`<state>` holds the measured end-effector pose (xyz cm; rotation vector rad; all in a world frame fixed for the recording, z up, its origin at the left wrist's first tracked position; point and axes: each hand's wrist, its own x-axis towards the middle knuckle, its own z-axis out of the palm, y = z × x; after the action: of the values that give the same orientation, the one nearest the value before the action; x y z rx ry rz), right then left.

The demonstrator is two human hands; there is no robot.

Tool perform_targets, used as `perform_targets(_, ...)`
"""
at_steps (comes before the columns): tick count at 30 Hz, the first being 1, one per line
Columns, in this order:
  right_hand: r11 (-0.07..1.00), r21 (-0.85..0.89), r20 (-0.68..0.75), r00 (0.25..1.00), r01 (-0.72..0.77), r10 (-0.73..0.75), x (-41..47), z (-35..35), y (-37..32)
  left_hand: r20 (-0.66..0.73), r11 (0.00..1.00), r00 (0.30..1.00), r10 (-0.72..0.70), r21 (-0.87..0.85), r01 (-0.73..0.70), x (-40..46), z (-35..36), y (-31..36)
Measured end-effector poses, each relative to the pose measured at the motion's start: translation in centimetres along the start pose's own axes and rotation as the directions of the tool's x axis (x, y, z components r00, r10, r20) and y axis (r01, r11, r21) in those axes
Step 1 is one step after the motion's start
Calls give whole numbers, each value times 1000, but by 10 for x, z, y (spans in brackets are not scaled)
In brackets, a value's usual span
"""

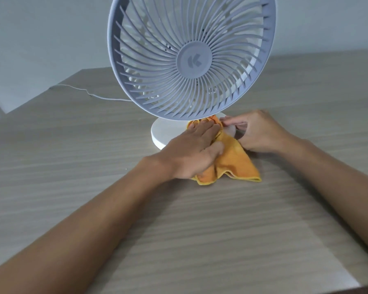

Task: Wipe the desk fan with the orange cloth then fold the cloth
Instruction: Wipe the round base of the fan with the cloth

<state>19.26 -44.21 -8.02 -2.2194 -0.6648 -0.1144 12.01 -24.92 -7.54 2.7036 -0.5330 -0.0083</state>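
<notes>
A white desk fan (pixel 191 56) with a round grille stands upright on a round white base (pixel 166 132) in the middle of the table. An orange cloth (pixel 236 162) lies draped over the base's right front part and trails onto the table toward me. My left hand (pixel 193 149) presses flat on the cloth over the base, thumb tucked against the fabric. My right hand (pixel 259 132) rests on the base's right edge, its fingertips at the top of the cloth. The fan's stem is hidden behind the grille and hands.
The wooden table (pixel 72 162) stretches all around. A thin white cable (pixel 89 94) runs from behind the fan to the table's far left edge. A pale wall stands behind the table.
</notes>
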Motion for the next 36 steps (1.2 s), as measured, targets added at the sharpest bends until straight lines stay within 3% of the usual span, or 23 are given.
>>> perform_targets(3,996,76,87,995,-45,38,-1,-8,2,-90,973,996,0,-231,-21,-12,-13,-15)
perform_targets(7,989,130,125,991,-70,53,-8,-33,-1,-229,842,973,-26,-529,-102,-30,-22,-45)
perform_targets(11,999,-38,103,994,-35,39,-11,-11,-31,-382,945,901,-206,-317,82,-24,-22,-62)
perform_targets(16,937,-301,101,983,176,-153,-8,31,-54,-226,949,950,-215,-278,149,-13,-22,-73)
perform_targets(22,886,-429,61,984,178,-168,-3,20,-42,-138,941,962,-234,-282,188,-5,-23,-88)
perform_targets(25,847,-514,4,988,135,-155,5,5,-33,-125,934,963,-237,-302,191,-2,-24,-90)
perform_targets(28,821,-570,-14,999,26,-41,24,1,-19,-121,927,969,-214,-339,162,-1,-23,-90)
perform_targets(32,859,-492,-16,988,-144,156,52,15,-9,-123,928,970,-209,-339,156,-3,-22,-90)
perform_targets(36,880,-440,-50,983,-179,175,62,25,-3,-87,945,985,-149,-307,116,-9,-28,-88)
